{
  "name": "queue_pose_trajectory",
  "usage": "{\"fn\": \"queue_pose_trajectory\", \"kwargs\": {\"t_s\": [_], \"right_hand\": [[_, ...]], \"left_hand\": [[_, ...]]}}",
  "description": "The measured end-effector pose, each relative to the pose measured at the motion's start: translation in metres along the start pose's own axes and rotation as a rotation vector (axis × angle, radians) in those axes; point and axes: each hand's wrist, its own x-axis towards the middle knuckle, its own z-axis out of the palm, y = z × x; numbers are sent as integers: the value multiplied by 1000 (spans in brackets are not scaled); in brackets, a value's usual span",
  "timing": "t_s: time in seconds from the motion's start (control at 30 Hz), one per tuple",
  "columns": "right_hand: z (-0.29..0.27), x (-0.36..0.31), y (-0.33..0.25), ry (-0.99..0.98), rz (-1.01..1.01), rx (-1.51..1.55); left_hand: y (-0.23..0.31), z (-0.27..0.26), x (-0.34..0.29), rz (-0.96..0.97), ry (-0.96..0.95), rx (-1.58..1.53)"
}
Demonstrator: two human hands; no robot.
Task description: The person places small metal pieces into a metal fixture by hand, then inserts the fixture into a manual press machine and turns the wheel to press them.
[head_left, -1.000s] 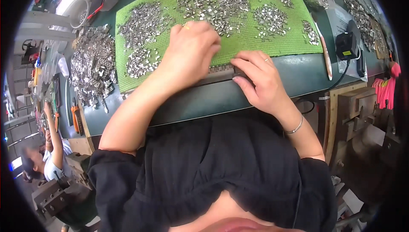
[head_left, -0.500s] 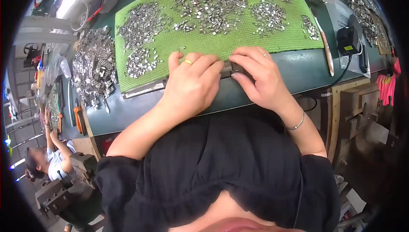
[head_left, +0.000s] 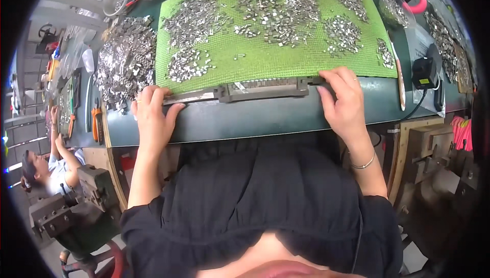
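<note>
A long, dark metal jig (head_left: pixel 265 94) lies along the front edge of a green ribbed mat (head_left: pixel 224 71). A row of small metal pieces (head_left: pixel 263 82) shows in its middle frame, and a flat bright strip (head_left: pixel 194 96) runs out to the left. My left hand (head_left: pixel 152 117) is closed round the jig's left end, thumb in front and fingers behind. At the other end, my right hand (head_left: pixel 346 99) pinches the dark tip between thumb and forefinger. Several piles of small metal parts (head_left: pixel 196 20) are spread over the mat.
A heap of curled metal pieces (head_left: pixel 125 61) sits left of the mat, beside orange-handled pliers (head_left: pixel 97 122). To the right are a brush-like stick (head_left: pixel 399 81), a black power adapter (head_left: pixel 424 73) and a clear tub of parts (head_left: pixel 397 8). Another person (head_left: pixel 56 168) works at far left.
Both hands have moved apart from the jig's middle to its two ends, uncovering the frame and its row of pieces. The whole view has shifted slightly.
</note>
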Motion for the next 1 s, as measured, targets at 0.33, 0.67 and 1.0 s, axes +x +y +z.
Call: {"fn": "queue_pose_trajectory", "kwargs": {"t_s": [0.33, 0.67, 1.0], "right_hand": [[0, 4, 9, -27, -53, -65], [-3, 15, -4, -36, -127, 283], [12, 76, 12, -212, -61, -439]], "left_hand": [[85, -108, 56, 415, -112, -525], [139, 13, 76, 493, -62, -378], [140, 15, 41, 555, 14, -443]]}}
